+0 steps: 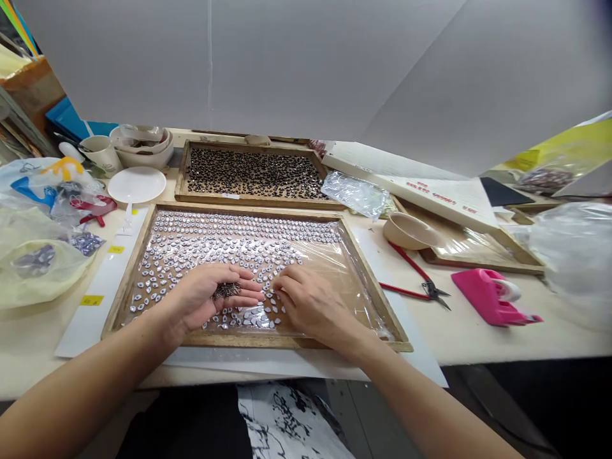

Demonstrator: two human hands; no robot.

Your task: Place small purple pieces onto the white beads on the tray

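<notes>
Head view: one heap of dark pieces (pixel 227 291), too jumbled to count, is cupped at eight o'clock in the unclenched left hand (pixel 213 296). At six, the right hand's (pixel 308 303) grip cannot be told; countless teardrop pieces (pixel 224 247), partly hidden, are spread across one wooden tray (pixel 229 339).

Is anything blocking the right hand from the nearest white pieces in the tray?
Nothing visible: the right hand is beside those white pieces. The left hand, palm up with dark bits, is farther left.
</notes>
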